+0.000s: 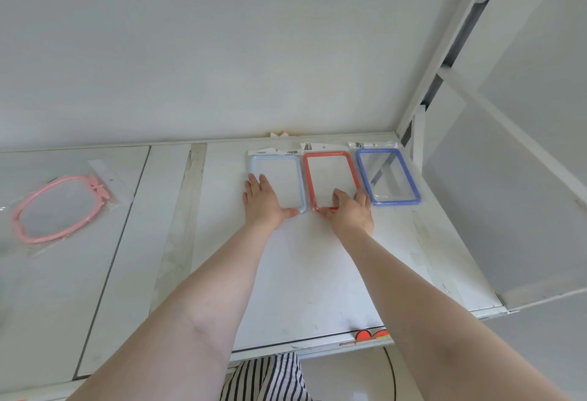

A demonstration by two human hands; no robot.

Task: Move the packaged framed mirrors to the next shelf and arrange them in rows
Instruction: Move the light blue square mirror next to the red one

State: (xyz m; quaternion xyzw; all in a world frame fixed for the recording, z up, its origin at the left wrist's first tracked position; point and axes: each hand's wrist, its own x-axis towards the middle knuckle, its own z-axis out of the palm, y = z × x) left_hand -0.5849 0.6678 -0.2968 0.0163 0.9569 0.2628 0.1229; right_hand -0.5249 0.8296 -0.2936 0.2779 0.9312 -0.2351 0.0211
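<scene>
Three rectangular packaged mirrors [275,183] [330,178] [388,175] lie side by side along the back of the right shelf [317,273], an oval one [60,207] lying well apart on the left shelf [63,289].

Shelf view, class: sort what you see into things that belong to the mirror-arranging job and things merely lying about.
Job:
light blue mirror
red mirror
blue mirror
pink mirror
left hand
right hand

Lying about:
orange sticker
paper scrap

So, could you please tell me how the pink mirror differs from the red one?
The pink mirror has an oval frame with a bow; the red mirror is rectangular. The pink one lies alone at the far left, untouched; the red one sits in a row between the pale blue mirror and dark blue mirror, under the right hand. Both are in clear packaging.
</scene>
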